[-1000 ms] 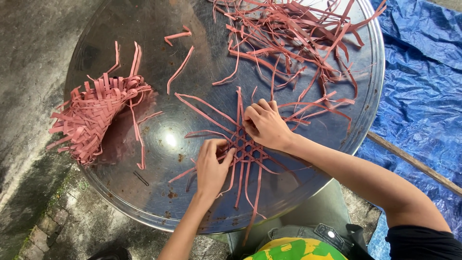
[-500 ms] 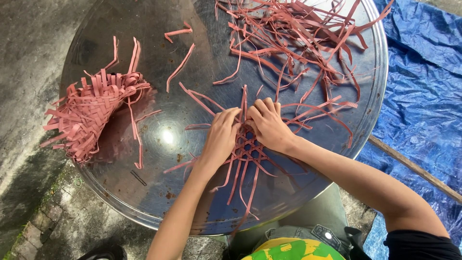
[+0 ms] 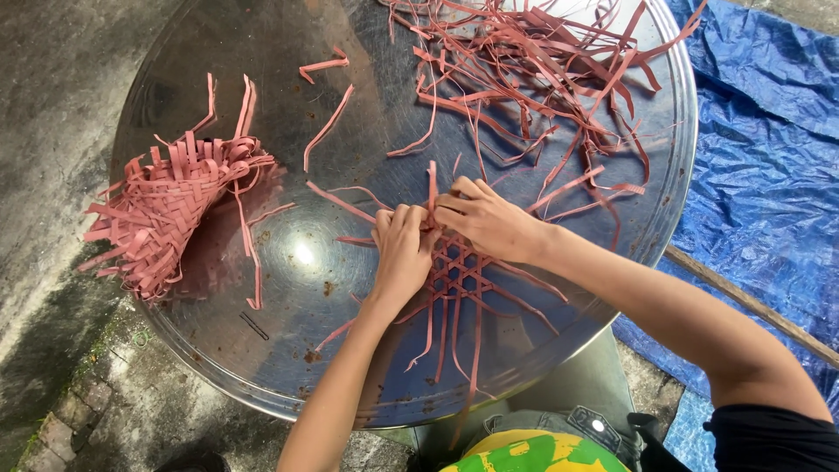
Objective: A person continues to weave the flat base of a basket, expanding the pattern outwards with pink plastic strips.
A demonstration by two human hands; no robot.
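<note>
A small open-weave patch of pink strips (image 3: 461,273) lies on a round shiny metal tray (image 3: 288,350), its loose ends trailing toward me. My left hand (image 3: 402,253) presses on the patch's left side, fingers curled over strips at its far edge. My right hand (image 3: 488,220) meets it from the right, fingertips pinching a strip at the same far edge. The two hands touch above the weave.
A finished pink woven piece (image 3: 166,214) with frayed ends lies at the tray's left. A heap of loose pink strips (image 3: 542,70) covers the far right of the tray. Two short strips (image 3: 325,131) lie apart. A blue tarp (image 3: 760,166) and a wooden stick (image 3: 752,306) are right.
My left hand has moved up from the weave's near side to its far edge, joining my right hand. The view has shifted slightly; the weave stays in place.
</note>
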